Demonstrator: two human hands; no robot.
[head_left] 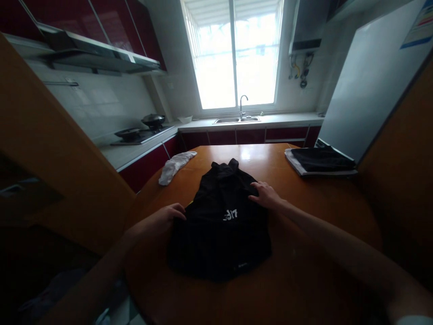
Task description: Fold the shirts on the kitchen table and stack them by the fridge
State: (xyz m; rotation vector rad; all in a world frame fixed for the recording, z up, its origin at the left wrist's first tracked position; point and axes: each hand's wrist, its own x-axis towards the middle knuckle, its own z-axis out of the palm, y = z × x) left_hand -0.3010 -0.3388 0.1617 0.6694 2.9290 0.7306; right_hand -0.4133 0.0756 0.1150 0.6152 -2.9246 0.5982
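Observation:
A black garment (219, 225) with small white lettering lies spread on the round wooden table (304, 253) in front of me. My left hand (167, 215) rests at the garment's left edge, its fingers curled onto the cloth. My right hand (265, 195) lies on the garment's right edge farther up, with its fingers stretched flat over the fabric. Neither hand lifts the cloth off the table.
A crumpled white cloth (176, 166) lies at the table's far left edge. A stack of folded dark and white clothes (320, 161) sits at the far right. Behind are a counter with a sink (237, 120), a stove with pans (142, 131) and a bright window.

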